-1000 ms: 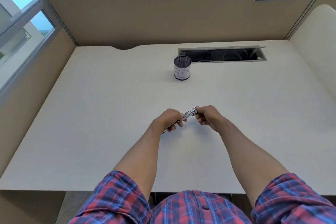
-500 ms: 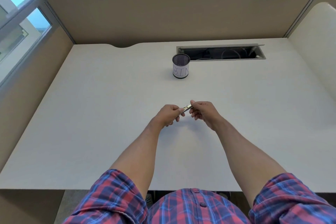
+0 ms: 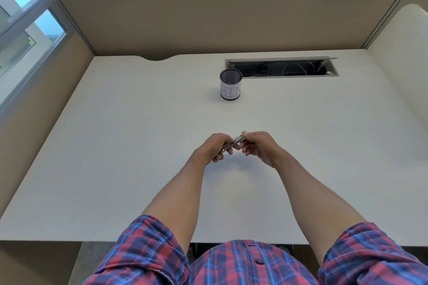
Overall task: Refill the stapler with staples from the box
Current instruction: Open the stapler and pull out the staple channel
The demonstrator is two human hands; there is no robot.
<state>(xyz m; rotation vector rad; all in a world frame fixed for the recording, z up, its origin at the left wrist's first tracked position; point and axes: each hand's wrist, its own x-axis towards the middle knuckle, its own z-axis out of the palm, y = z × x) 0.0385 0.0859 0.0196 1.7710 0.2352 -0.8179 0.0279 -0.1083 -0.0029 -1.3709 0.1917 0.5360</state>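
Observation:
A small silver stapler [image 3: 234, 142] is held just above the white desk [image 3: 139, 146], near its middle. My left hand [image 3: 214, 147] grips the stapler's near end with curled fingers. My right hand [image 3: 258, 146] pinches its far, metal end between thumb and fingertips. Most of the stapler is hidden inside the two hands. No staple box shows anywhere in the head view.
A black mesh cup labelled BIN [image 3: 230, 84] stands toward the back of the desk. Behind it lies an open cable slot [image 3: 281, 67]. Beige cubicle walls enclose the desk on three sides, with a glass panel [image 3: 27, 39] at left.
Both hands stayed together on the stapler, shifting slightly away from me, then back. More of the stapler shows between them now than half a second ago.

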